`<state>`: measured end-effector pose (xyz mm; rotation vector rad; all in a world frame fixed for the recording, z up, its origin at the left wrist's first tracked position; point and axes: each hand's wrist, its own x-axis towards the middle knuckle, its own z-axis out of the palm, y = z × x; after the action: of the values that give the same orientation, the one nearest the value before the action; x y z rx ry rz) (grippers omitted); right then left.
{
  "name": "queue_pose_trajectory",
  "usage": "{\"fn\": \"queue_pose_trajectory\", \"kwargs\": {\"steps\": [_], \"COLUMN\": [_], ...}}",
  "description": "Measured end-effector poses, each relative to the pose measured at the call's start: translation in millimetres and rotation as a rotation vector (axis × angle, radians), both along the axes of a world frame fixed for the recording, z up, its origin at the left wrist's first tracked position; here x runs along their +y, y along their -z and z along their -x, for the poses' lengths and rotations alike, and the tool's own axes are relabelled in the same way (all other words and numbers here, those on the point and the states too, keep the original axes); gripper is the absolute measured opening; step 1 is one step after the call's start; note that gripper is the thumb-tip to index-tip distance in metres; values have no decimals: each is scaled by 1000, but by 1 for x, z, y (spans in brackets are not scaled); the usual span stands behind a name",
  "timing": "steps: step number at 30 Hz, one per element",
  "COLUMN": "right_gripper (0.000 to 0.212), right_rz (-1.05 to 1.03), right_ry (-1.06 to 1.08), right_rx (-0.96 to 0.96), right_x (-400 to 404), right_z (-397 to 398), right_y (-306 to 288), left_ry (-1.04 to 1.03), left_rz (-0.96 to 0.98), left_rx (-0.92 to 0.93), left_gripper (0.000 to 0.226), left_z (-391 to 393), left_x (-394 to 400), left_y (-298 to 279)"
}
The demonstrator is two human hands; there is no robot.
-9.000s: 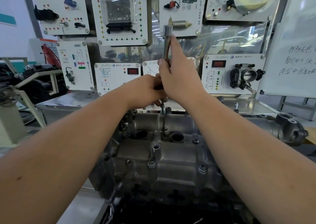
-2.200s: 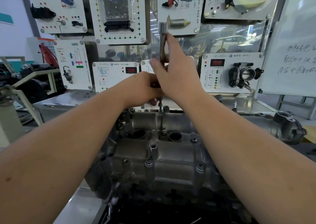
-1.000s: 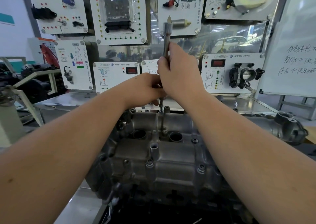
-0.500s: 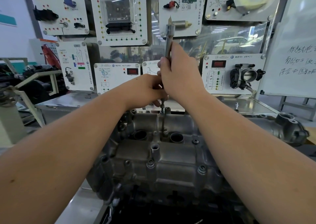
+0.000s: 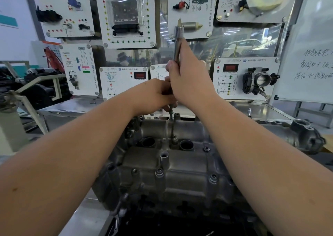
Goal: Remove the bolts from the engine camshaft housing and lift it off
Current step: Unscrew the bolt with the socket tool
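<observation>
The right hand has its fingers curled round the steel shaft of a socket extension bar, which stands nearly upright and rises above the knuckles to a wider socket end. Just left of and below those fingers, the left hand is wrapped round the lower part of the same tool; how its fingertips lie I cannot tell, as they are hidden behind the right hand. Under both fists the thin tip of the tool comes down onto a bolt at the far edge of the camshaft housing. The grey cast housing sits below and nearer than the hands, on the engine, with two round open bores and several bolt bosses on its upper face. Beyond the fingers stand white training display panels, and to their right a whiteboard with handwriting.
</observation>
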<state>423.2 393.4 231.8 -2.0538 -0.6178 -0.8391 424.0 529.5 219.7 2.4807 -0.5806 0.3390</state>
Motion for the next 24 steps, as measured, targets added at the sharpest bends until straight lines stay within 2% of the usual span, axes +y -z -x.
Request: {"fn": "queue_pose_trajectory", "kwargs": {"steps": [4, 7, 9, 16, 18, 21, 24], "right_gripper": [55, 40, 34, 50, 43, 22, 16], "right_rz": [-15, 13, 22, -1, 5, 38, 36], "right_ry": [5, 29, 30, 56, 42, 61, 81], "right_rx": [-70, -114, -92, -98, -95, -101, -87], "right_x": [-2, -3, -2, -2, -3, -2, -2], "right_z": [1, 2, 1, 1, 1, 0, -1], "right_y": [2, 1, 0, 1, 2, 0, 0], "left_ry": [-21, -37, -27, -8, -20, -49, -19], "left_rz": [-27, -32, -34, -3, -21, -20, 7], "left_rx": [-29, -25, -24, -6, -37, -51, -18], "left_gripper": [8, 25, 20, 8, 8, 20, 9], "left_z": [-3, -4, -4, -5, -7, -9, -9], "left_x": [1, 0, -1, 0, 1, 2, 2], "left_y": [1, 2, 2, 1, 2, 3, 3]}}
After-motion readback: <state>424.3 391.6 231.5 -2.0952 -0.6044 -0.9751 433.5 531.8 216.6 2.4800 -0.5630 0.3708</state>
